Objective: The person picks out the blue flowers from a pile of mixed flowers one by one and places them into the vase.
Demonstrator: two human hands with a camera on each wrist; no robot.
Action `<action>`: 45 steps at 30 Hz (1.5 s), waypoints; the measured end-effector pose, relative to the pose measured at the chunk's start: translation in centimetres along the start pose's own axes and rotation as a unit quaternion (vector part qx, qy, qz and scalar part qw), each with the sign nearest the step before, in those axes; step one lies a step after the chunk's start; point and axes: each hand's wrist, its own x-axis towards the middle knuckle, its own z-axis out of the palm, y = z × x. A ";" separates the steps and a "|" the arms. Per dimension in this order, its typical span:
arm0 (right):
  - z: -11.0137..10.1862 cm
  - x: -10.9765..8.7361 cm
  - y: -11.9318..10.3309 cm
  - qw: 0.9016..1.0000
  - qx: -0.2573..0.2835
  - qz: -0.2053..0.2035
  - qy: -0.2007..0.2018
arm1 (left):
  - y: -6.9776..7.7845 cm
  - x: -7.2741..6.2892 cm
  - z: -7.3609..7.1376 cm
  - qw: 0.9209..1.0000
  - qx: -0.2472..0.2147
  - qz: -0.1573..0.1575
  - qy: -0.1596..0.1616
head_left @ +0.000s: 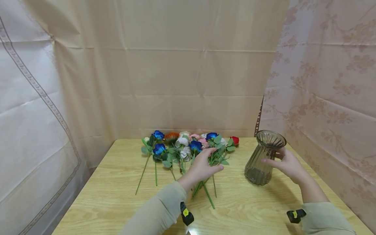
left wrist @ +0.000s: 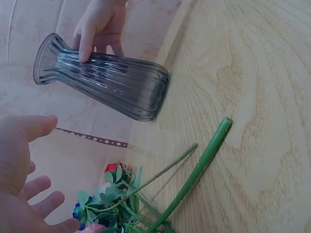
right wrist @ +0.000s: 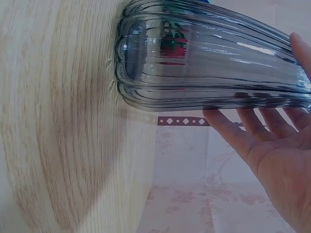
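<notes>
Gripping a ribbed, translucent vase point(head_left: 258, 166), right fingers point(right wrist: 229, 129) curl, while left fingers point(left wrist: 49, 202) spread near leafy flowers point(head_left: 185, 153).

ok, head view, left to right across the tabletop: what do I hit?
leftmost blue roses → orange flower → left hand → red rose → ribbed glass vase → right hand

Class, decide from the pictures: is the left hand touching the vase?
Apart: the head view shows a strip of table between the left hand and the vase.
</notes>
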 end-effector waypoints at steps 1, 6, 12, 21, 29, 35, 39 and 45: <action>0.0 0.0 0.0 1.000 -0.001 0.001 0.000 | 0.0 0.0 0.0 1.000 0.000 0.000 0.000; 0.2 -0.1 -0.3 1.000 -0.002 -0.002 0.000 | -0.1 -0.1 -0.1 1.000 0.003 0.005 0.002; 0.7 -0.1 -0.5 1.000 -0.002 -0.003 0.000 | -0.5 -0.2 -0.1 1.000 0.010 0.013 0.005; 1.6 0.0 -0.8 1.000 0.006 -0.011 -0.008 | -0.8 -0.7 -0.6 1.000 0.005 0.004 0.003; 2.5 0.1 -1.3 0.999 0.014 -0.033 -0.018 | -1.2 -1.4 -1.5 1.000 0.007 0.015 0.008; 3.1 0.2 -1.7 0.999 0.020 -0.032 -0.030 | -1.8 -2.2 -2.3 1.000 -0.004 -0.003 0.000; 3.4 0.2 -2.1 0.998 0.026 -0.038 -0.035 | -2.2 -2.4 -2.9 1.000 0.011 -0.001 0.000; 3.8 0.2 -2.6 0.997 0.035 -0.045 -0.043 | -2.6 -2.8 -3.6 1.000 0.018 0.000 0.005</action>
